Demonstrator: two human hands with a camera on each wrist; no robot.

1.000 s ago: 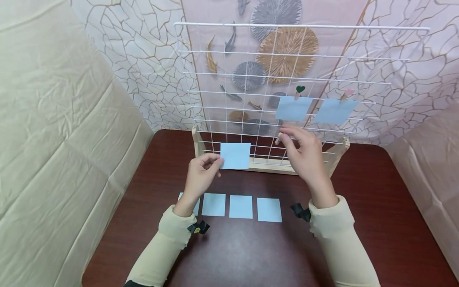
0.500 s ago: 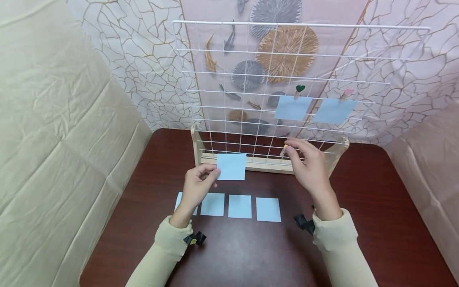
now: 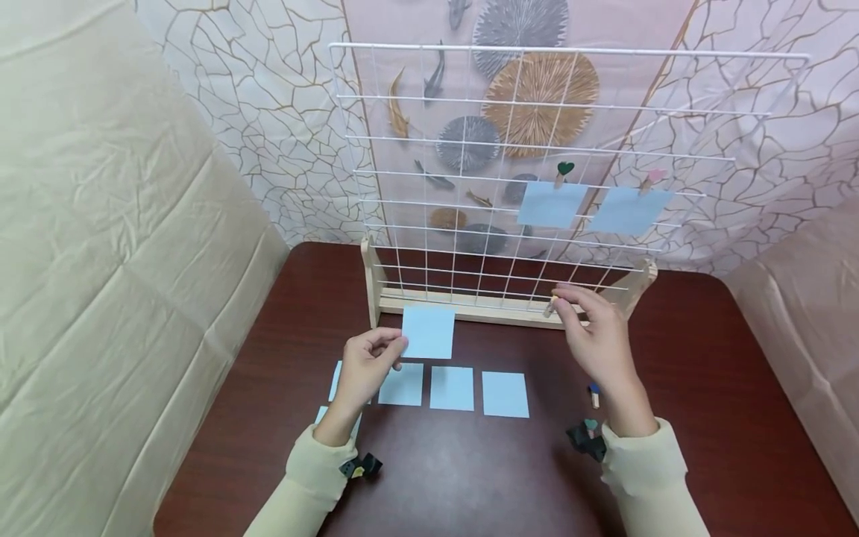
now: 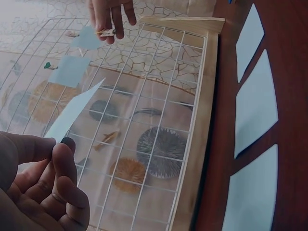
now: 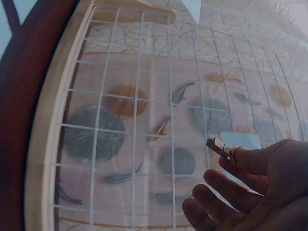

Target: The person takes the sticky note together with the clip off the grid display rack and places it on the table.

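Observation:
Between thumb and fingers, my left hand point(image 3: 365, 369) pinches a light blue paper square point(image 3: 428, 332) by its left edge, raised in front of the grid's base. My right hand point(image 3: 597, 335) pinches a small wooden clothespin point(image 3: 551, 305) with a yellow top, low before the grid's right part; the right wrist view shows the clothespin point(image 5: 222, 148) at the thumb tip. On the white wire grid point(image 3: 470, 179) hang two blue papers: one point(image 3: 552, 206) under a green heart clothespin point(image 3: 565, 170), the other point(image 3: 631, 211) under a pink one point(image 3: 654, 177).
Several blue paper squares point(image 3: 505, 394) lie in a row on the dark red table point(image 3: 436, 477), some partly behind my left arm. A blue-topped clothespin point(image 3: 594, 396) and a teal heart clothespin point(image 3: 590, 425) lie by my right wrist. Wooden feet point(image 3: 371, 280) support the grid.
Both hands have come down and back from the grid, the left with its paper, the right with its clothespin and slightly rightward. Clothespins by the right wrist have come into view.

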